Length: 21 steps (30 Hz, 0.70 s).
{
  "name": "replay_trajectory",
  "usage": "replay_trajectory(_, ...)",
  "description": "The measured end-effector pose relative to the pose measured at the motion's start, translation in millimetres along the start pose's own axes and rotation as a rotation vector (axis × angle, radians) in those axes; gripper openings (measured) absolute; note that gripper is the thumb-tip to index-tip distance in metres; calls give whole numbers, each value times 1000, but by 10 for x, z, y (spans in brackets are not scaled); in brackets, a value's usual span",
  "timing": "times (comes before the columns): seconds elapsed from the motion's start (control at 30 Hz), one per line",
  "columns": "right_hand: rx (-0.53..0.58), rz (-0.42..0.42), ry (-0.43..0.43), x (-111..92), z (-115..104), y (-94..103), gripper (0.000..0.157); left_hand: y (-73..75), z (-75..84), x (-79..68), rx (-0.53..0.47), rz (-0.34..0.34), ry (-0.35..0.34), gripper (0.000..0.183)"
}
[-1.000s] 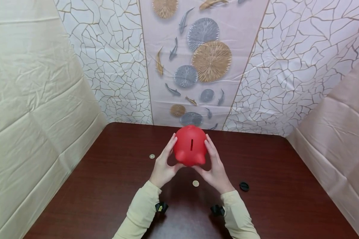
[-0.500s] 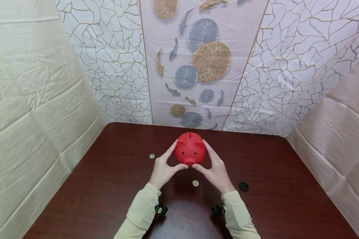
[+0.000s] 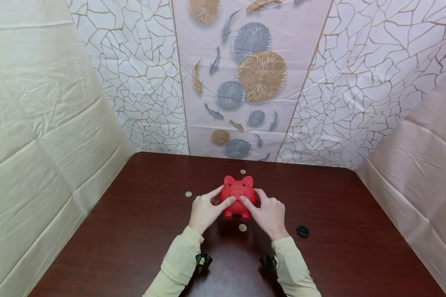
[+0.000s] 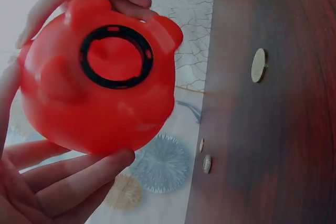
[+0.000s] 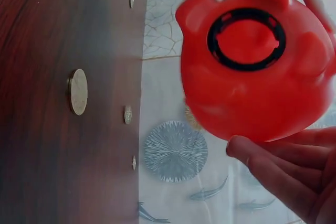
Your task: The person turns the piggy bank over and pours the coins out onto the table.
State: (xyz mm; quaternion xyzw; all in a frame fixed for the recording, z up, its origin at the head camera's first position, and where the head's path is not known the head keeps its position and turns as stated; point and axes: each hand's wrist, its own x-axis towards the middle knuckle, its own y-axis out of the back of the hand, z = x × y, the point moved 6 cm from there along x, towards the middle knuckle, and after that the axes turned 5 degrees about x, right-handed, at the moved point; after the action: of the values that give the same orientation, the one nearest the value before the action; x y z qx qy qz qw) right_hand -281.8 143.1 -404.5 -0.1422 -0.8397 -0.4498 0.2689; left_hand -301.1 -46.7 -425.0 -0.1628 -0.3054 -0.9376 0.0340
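Between both hands is a red piggy bank (image 3: 238,190), raised off the table, its face toward me and its feet showing below. My left hand (image 3: 205,212) grips one side and my right hand (image 3: 269,212) the other, with both thumbs on the snout. In the left wrist view, the underside of the piggy bank (image 4: 115,114) has a round opening edged by a black ring (image 4: 89,66). From the right wrist, the same black ring (image 5: 212,40) shows. A gold-toned coin (image 3: 243,227) lies on the table just nearer than the feet.
On the dark wooden table (image 3: 134,247), one coin (image 3: 188,194) lies left of the hands and another coin (image 3: 243,171) lies beyond the piggy bank. A black round plug (image 3: 302,231) lies to the right. Patterned cloth (image 3: 238,82) hangs behind the table.
Both hands have lowered the piggy bank and tipped it, turning the coin slot out of head view and bringing face and feet into sight. The far coin has come into view behind it.
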Motion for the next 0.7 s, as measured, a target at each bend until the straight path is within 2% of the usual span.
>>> replay_trajectory(0.07,-34,-14,-12,10,-9,17,46,-5,12,-2,43,12,8,58)
replay_trajectory(0.23,-64,-42,-44,53,-41,83,43,-38,14,-7,10,-20,78,57)
replay_trajectory(0.3,-49,-67,-67,64,-47,98,44,-44,17,-6,-10,-44,105,59)
replay_trajectory(0.53,8,-209,-180,61,7,69,56,-10,72,21,89,-90,140,58)
replay_trajectory(0.7,71,-301,-266,46,45,21,62,12,58,31,118,-106,180,59)
